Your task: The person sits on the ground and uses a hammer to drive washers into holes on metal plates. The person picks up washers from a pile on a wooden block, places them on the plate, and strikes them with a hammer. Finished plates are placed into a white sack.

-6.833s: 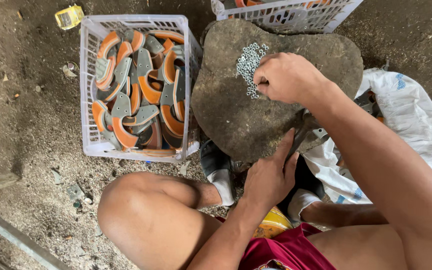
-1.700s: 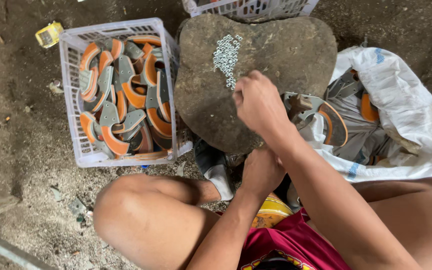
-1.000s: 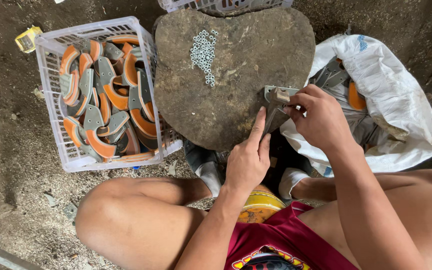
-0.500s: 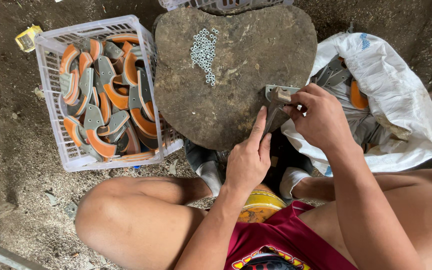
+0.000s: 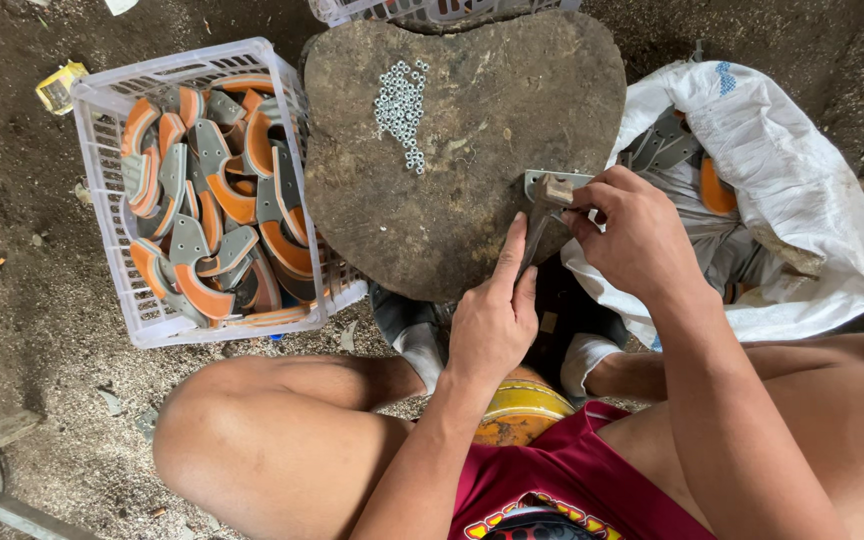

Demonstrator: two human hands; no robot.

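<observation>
Nearest the camera are the person's bare knees, red shorts and a round yellow object [image 5: 522,412] between the legs. Just beyond, the left hand [image 5: 493,322] rests at the near edge of a broad, flat, brown-grey stone slab [image 5: 472,210], its fingers [image 5: 510,262] straight and pressed together, the tips laid along the slanting lower leg of a small grey metal bracket [image 5: 548,196]. The right hand [image 5: 634,237] sits just to the right of it, fingers curled and pinching the bracket's upper end, where a small brownish block shows against the metal; whether the hand grips anything more I cannot tell. The bracket lies at the right near edge of the slab, partly overhanging it.

Farther up the slab, well apart from both hands, lies a loose heap of small silvery metal nuts [image 5: 401,110]. To the left of the slab stands a white plastic lattice crate [image 5: 102,160] filled with curved grey-and-orange pieces [image 5: 220,210]. To the right lies an open white woven sack [image 5: 782,180] holding more grey and orange parts [image 5: 672,145]. At the far edge, a second white crate [image 5: 432,10] is only partly visible, and a small yellow object [image 5: 60,87] lies on the dirt floor [image 5: 12,300] beyond the first crate.
</observation>
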